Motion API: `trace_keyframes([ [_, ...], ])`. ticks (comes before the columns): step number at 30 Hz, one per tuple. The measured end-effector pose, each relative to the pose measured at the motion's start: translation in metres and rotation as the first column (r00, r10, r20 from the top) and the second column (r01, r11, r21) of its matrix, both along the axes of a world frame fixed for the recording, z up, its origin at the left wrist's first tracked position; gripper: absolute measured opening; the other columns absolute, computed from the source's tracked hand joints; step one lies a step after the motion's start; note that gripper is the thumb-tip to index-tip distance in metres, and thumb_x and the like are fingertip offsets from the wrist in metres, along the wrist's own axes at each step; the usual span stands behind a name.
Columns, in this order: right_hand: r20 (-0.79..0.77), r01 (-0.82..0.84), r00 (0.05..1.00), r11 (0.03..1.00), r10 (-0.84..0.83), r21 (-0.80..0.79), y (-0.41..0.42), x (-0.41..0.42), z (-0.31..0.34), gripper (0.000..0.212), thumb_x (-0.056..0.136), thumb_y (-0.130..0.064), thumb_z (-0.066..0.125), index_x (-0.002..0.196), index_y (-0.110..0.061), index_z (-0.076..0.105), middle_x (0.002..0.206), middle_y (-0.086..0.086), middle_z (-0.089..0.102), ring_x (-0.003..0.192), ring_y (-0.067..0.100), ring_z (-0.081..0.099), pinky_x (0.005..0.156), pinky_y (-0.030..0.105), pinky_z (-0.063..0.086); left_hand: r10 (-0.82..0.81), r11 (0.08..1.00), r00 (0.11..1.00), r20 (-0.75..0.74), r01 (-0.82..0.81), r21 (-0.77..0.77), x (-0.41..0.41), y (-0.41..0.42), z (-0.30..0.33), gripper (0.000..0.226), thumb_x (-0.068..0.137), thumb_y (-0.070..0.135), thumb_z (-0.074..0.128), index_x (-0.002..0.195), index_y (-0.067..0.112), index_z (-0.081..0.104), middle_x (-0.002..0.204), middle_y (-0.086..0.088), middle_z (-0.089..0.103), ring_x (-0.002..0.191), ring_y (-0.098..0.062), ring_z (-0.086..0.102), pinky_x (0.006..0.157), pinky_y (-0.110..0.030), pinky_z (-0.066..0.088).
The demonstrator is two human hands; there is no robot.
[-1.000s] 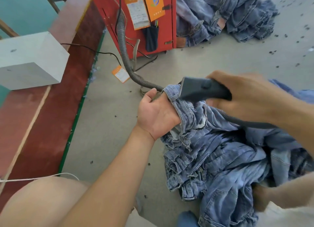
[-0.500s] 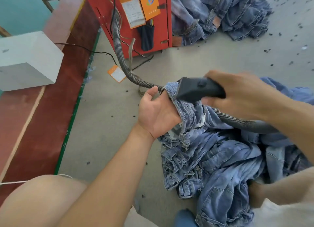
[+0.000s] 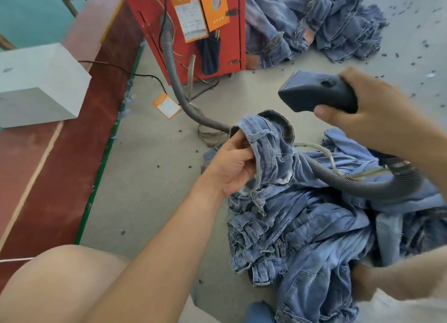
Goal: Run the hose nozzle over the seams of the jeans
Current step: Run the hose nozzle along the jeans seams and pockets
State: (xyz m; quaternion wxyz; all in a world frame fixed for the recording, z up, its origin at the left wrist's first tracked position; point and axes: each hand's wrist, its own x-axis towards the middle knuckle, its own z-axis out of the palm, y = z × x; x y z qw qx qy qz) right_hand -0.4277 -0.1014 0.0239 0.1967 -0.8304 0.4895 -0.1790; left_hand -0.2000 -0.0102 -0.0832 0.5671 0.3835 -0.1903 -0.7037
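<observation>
Where it was pressed to the seam, the hose nozzle [image 3: 316,94] now hangs lifted clear in the right hand [image 3: 370,114]; the left hand [image 3: 233,164] still pinches the jeans [image 3: 278,153] waistband, likely between passes.

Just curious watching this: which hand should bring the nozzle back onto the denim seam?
Right. The right hand already grips the dark plastic hose nozzle above the blue denim jeans; the left hand is holding up their waistband.

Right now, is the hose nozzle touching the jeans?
No: the hose nozzle, held in the right hand, is lifted clear above the jeans.
</observation>
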Motion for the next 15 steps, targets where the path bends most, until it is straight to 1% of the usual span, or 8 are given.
trace_keyframes([
  [2, -0.005, -0.035, 0.999, 0.999, 0.035, 0.016, 0.002, -0.005, -0.001, 0.042, 0.079, -0.069, 0.059, 0.097, -0.034, 0.046, 0.069, -0.005, 0.058, 0.060, 0.019, 0.057, 0.055, 0.034, 0.042, -0.046, 0.999, 0.998, 0.052, 0.048, -0.024, -0.003, 0.000, 0.000, 0.046, 0.099, -0.011, 0.051, 0.137, 0.013, 0.061, 0.125, -0.017, 0.070, 0.105, -0.029, 0.071, 0.094, -0.043, 0.060],
  [4, -0.017, -0.050, 0.999, 0.999, 0.051, 0.015, 0.003, -0.008, -0.004, 0.036, 0.083, -0.063, 0.062, 0.098, -0.034, 0.046, 0.070, -0.006, 0.058, 0.061, 0.018, 0.057, 0.055, 0.032, 0.040, -0.100, 0.994, 0.988, 0.121, 0.105, -0.038, -0.007, -0.002, 0.001, 0.037, 0.102, 0.003, 0.057, 0.134, 0.020, 0.062, 0.129, -0.013, 0.070, 0.113, -0.028, 0.070, 0.097, -0.042, 0.059],
  [6, -0.024, -0.053, 0.998, 0.999, 0.053, 0.012, 0.006, -0.011, -0.005, 0.033, 0.083, -0.062, 0.061, 0.098, -0.037, 0.045, 0.071, -0.008, 0.057, 0.061, 0.016, 0.055, 0.055, 0.030, 0.037, -0.106, 0.993, 0.974, 0.201, 0.115, -0.032, -0.010, -0.004, 0.003, 0.032, 0.100, 0.019, 0.060, 0.131, 0.027, 0.061, 0.128, -0.007, 0.072, 0.118, -0.025, 0.069, 0.097, -0.038, 0.058],
  [8, -0.012, -0.046, 0.999, 0.999, 0.046, 0.020, 0.008, -0.012, -0.004, 0.031, 0.083, -0.061, 0.060, 0.098, -0.039, 0.044, 0.071, -0.009, 0.057, 0.061, 0.014, 0.055, 0.054, 0.029, 0.036, -0.073, 0.996, 0.963, 0.259, 0.082, -0.024, -0.014, -0.008, 0.002, 0.034, 0.098, 0.028, 0.058, 0.132, 0.025, 0.060, 0.130, -0.004, 0.071, 0.124, -0.023, 0.066, 0.102, -0.038, 0.055],
  [10, -0.006, -0.048, 0.999, 0.999, 0.048, 0.027, 0.009, -0.012, -0.002, 0.031, 0.084, -0.060, 0.061, 0.099, -0.039, 0.045, 0.072, -0.009, 0.058, 0.061, 0.014, 0.055, 0.054, 0.029, 0.038, -0.008, 0.999, 0.930, 0.366, 0.022, -0.033, -0.021, -0.013, 0.000, 0.037, 0.100, 0.032, 0.057, 0.134, 0.017, 0.059, 0.131, -0.007, 0.069, 0.126, -0.025, 0.064, 0.109, -0.046, 0.050],
  [11, -0.009, -0.052, 0.999, 0.998, 0.052, 0.028, 0.009, -0.012, 0.000, 0.031, 0.084, -0.059, 0.062, 0.100, -0.039, 0.045, 0.073, -0.009, 0.058, 0.062, 0.013, 0.056, 0.055, 0.030, 0.039, 0.037, 0.999, 0.889, 0.457, -0.016, -0.049, -0.026, -0.016, -0.001, 0.036, 0.100, 0.033, 0.058, 0.132, 0.017, 0.061, 0.128, -0.005, 0.070, 0.124, -0.023, 0.065, 0.110, -0.048, 0.050],
  [13, -0.017, -0.057, 0.998, 0.998, 0.057, 0.029, 0.011, -0.014, 0.003, 0.031, 0.084, -0.059, 0.064, 0.101, -0.039, 0.046, 0.073, -0.010, 0.059, 0.063, 0.012, 0.057, 0.057, 0.030, 0.041, 0.146, 0.989, 0.776, 0.613, -0.112, -0.094, -0.035, -0.020, -0.002, 0.027, 0.092, 0.035, 0.065, 0.116, 0.024, 0.067, 0.112, 0.005, 0.075, 0.110, -0.013, 0.070, 0.101, -0.041, 0.055],
  [15, -0.012, -0.050, 0.999, 0.998, 0.051, 0.040, 0.011, -0.019, 0.008, 0.035, 0.081, -0.065, 0.063, 0.102, -0.040, 0.049, 0.067, -0.008, 0.061, 0.059, 0.013, 0.060, 0.055, 0.034, 0.045, 0.234, 0.971, 0.744, 0.626, -0.205, -0.120, -0.040, -0.023, -0.001, 0.022, 0.083, 0.035, 0.073, 0.103, 0.025, 0.071, 0.098, 0.008, 0.077, 0.095, -0.010, 0.072, 0.090, -0.037, 0.060],
])
